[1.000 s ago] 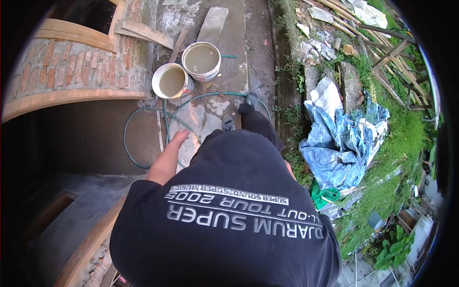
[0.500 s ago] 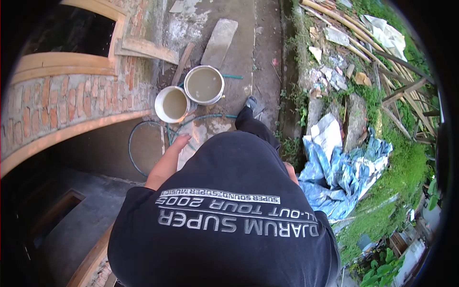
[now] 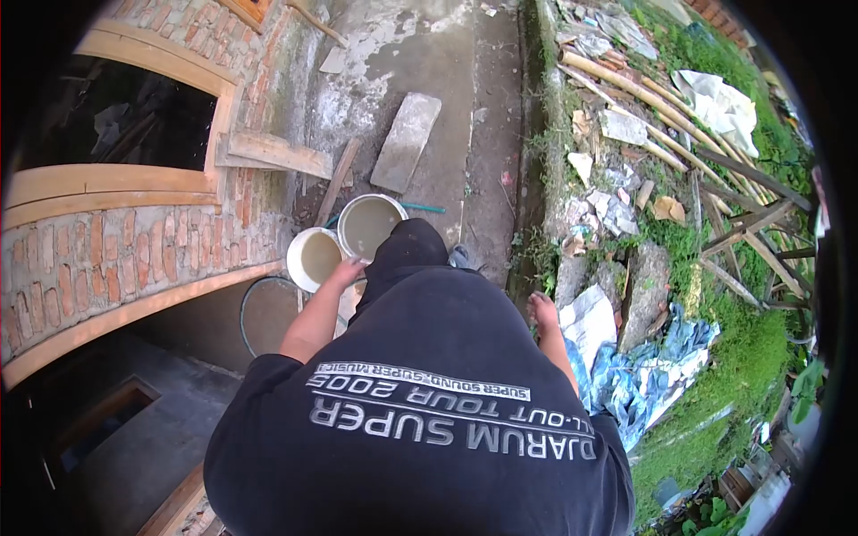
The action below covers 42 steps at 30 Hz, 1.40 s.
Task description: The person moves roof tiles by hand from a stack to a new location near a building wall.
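My left hand [image 3: 349, 271] hangs in front of the dark shirt [image 3: 447, 357], its fingers loosely apart and holding nothing. In the view it overlaps the edge of a white bucket [image 3: 297, 259] of murky liquid; whether they touch is unclear. Just behind that, a second white bucket [image 3: 404, 213] holds similar liquid and is partly hidden by my dark-clad knee [image 3: 407, 248]. Out to the right of my body, my right hand [image 3: 541, 311] is empty, with fingers slightly bent and open, near a crumpled blue and white tarp [image 3: 635, 371].
A stone slab [image 3: 407, 143] and a wooden plank [image 3: 338, 183] lie beyond the buckets. A green hose [image 3: 243, 313] curves on the ground. At left stands a brick wall [image 3: 116, 255] with a window frame; at right are bamboo poles [image 3: 626, 85], rubble and grass.
The buckets and slab sit lower in view. One knee has come forward over the buckets' edge. My right hand has swung forward into fuller view, and my left hand is closer to the buckets.
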Each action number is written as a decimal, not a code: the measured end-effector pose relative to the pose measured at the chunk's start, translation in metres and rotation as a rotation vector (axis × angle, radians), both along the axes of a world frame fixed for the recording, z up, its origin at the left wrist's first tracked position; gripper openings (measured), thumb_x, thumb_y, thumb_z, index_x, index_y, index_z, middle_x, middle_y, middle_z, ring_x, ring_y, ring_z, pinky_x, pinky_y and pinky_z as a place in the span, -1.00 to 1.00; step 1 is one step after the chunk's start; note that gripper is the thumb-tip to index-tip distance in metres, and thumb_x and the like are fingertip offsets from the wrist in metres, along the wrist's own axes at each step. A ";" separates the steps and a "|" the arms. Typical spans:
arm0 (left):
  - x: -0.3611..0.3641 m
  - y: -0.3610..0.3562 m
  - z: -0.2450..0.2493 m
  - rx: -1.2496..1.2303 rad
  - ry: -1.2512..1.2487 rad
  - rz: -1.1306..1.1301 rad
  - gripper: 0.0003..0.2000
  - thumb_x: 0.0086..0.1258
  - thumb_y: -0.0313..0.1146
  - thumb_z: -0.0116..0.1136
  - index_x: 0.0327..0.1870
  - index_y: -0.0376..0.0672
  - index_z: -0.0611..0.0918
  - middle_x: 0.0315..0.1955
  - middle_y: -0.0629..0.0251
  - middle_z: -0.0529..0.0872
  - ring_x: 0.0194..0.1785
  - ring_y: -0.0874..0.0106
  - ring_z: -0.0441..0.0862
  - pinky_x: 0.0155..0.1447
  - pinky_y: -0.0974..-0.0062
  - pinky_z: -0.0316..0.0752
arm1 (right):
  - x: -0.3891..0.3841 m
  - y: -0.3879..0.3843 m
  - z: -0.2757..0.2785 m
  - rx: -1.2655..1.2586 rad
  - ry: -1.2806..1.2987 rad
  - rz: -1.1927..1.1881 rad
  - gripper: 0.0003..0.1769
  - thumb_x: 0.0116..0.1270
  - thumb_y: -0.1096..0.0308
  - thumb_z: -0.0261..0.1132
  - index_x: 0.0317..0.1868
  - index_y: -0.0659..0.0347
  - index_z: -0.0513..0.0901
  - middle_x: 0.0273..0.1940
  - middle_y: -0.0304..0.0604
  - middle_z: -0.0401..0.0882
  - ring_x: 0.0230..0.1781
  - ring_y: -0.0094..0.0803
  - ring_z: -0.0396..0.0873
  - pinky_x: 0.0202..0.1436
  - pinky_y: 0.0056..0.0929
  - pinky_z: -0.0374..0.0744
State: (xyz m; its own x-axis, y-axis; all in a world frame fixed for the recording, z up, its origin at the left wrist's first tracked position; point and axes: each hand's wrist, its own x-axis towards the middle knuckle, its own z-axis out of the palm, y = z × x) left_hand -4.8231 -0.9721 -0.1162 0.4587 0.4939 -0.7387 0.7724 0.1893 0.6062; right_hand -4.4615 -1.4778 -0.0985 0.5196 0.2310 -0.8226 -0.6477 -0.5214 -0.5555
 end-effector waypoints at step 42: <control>0.277 0.296 -0.002 -0.353 0.232 0.139 -0.71 0.54 -0.09 0.11 0.07 -0.06 0.64 -0.14 0.36 0.69 -0.17 0.39 0.62 -0.20 0.29 0.46 | 0.296 0.285 0.004 -0.393 -0.063 0.578 -0.69 0.41 0.16 0.26 -0.07 0.20 0.75 -0.38 -0.19 0.65 -0.39 -0.35 0.60 -0.39 -0.27 0.53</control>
